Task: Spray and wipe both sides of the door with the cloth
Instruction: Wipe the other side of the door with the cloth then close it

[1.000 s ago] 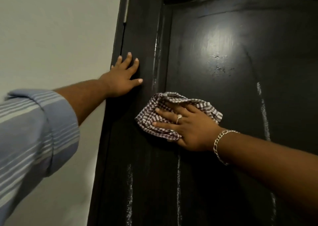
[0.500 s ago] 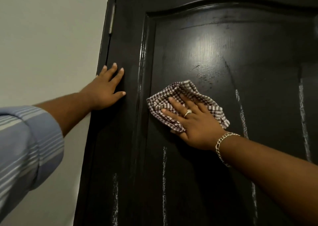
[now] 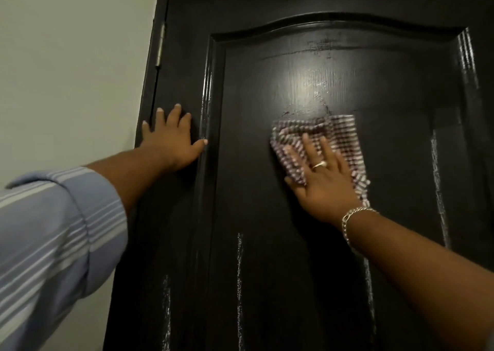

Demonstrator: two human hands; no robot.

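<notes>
A dark brown panelled door (image 3: 267, 243) fills most of the view, with white foamy streaks running down its lower part. My right hand (image 3: 320, 174) lies flat with straight fingers on a checked red-and-white cloth (image 3: 339, 136), pressing it against the raised centre panel just below a glossy wet patch. My left hand (image 3: 171, 139) rests open and flat on the door's left stile near the hinge edge, fingers spread. No spray bottle is in view.
A pale wall (image 3: 74, 70) stands to the left of the door. A metal hinge (image 3: 160, 45) sits on the door's left edge above my left hand. My striped blue sleeve (image 3: 53, 230) covers the lower left.
My right hand has slid the cloth rightward and a little up across the centre panel. The view has shifted, showing more of the door's right side. My left hand stays flat on the stile.
</notes>
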